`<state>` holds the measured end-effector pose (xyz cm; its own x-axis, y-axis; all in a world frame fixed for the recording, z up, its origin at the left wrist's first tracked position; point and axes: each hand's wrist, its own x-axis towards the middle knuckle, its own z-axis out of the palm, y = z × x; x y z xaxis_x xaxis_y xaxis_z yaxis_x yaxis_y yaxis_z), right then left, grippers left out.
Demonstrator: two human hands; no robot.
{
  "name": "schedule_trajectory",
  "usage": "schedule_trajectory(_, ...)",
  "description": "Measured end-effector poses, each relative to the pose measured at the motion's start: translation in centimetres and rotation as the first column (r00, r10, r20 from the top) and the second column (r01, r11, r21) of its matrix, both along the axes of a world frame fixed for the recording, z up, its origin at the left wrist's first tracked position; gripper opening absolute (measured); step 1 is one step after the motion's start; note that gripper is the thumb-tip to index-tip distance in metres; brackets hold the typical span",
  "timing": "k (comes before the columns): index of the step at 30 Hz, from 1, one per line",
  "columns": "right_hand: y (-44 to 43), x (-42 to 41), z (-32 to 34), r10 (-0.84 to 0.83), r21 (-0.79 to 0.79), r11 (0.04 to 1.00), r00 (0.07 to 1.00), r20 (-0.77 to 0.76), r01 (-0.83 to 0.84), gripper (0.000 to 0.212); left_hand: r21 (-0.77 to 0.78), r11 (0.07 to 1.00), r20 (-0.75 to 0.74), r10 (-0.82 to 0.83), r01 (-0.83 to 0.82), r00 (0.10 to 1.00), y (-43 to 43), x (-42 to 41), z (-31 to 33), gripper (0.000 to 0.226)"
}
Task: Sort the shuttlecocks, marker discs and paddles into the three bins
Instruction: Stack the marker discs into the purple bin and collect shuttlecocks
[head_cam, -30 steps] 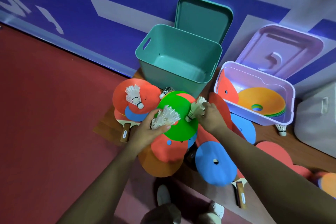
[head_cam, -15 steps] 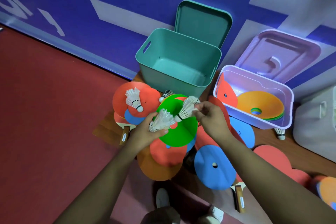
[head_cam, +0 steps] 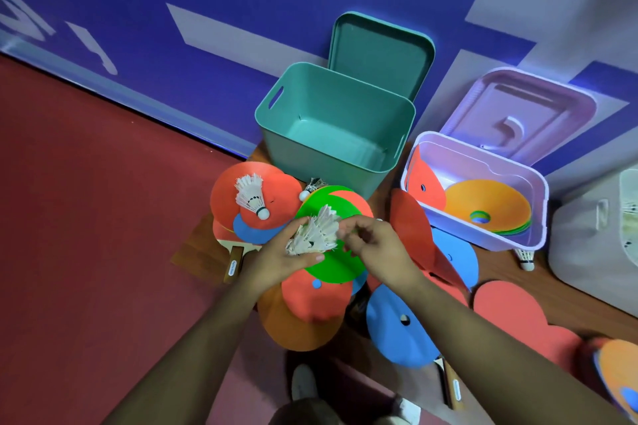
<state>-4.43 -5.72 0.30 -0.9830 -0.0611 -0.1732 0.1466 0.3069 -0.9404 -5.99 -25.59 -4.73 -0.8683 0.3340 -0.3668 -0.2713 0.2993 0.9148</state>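
Left hand round two shuttlecocks.

Your left hand held a bunch of shuttlecocks above the green disc, and your right hand was just beside the feathers with curled fingers. One more shuttlecock lay on a red disc, near the teal bin; the lilac bin held some orange discs.
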Motion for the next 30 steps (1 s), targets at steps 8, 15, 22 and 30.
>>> schedule_trajectory(8,3.4,-2.3,-2.7,-0.082,0.479,0.873,0.996,-0.038,0.09,0.026,0.085,0.994,0.036,0.073,-0.075,0.997,-0.8,0.3,0.3,0.062)
schedule_trajectory(15,3.5,-3.1,-8.0,0.09,0.723,0.624,0.946,0.312,-0.298,0.041,0.071,0.991,0.05,0.111,-0.115,0.993,-1.5,0.5,-0.2,0.068)
schedule_trajectory(22,4.2,-2.7,-9.0,0.059,0.727,0.664,0.981,0.182,-0.175,0.014,0.032,0.994,0.05,0.104,-0.106,0.993,-1.5,0.5,-0.7,0.066)
schedule_trajectory(30,5.7,-2.3,-2.1,-0.084,0.476,0.86,0.971,-0.226,0.185,0.021,0.023,0.997,0.046,0.071,-0.072,0.996,0.4,-0.4,-0.2,0.068)
